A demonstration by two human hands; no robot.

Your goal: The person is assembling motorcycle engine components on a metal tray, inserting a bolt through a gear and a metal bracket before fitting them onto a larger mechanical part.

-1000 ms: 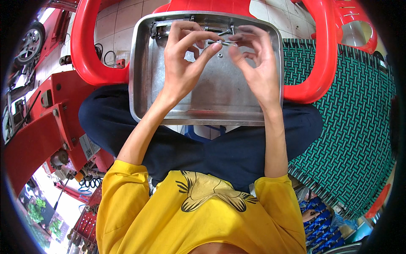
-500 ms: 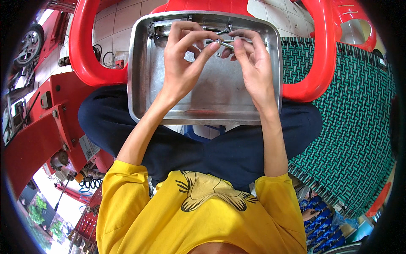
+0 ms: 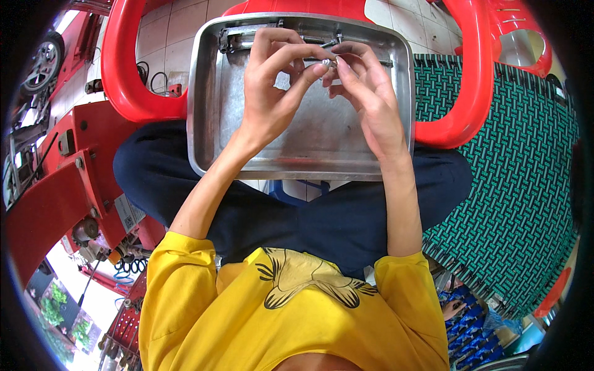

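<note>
Above the far half of a metal tray (image 3: 303, 139), my two hands meet fingertip to fingertip. A small silver bolt (image 3: 327, 62) sits between them. My left hand (image 3: 272, 86) pinches its end with thumb and forefinger, the other fingers curled behind. From the other side, the thumb and fingers of my right hand (image 3: 374, 96) close round the bolt and hide most of its shank. Behind the hands lie a dark metal bracket-like part (image 3: 225, 41) and another bolt (image 3: 337, 37), both along the tray's far wall.
The tray rests on a red plastic chair (image 3: 117, 74) whose arms rise on both sides. To the right is a green and black woven lounger (image 3: 507, 185). Red machinery (image 3: 68, 167) stands at the left, with a wheel (image 3: 44, 65) beyond it.
My right hand has shifted slightly left, its fingers now nearer my left fingertips and covering more of the bolt. A small ring visible below the bolt earlier no longer shows. My left hand barely moved.
</note>
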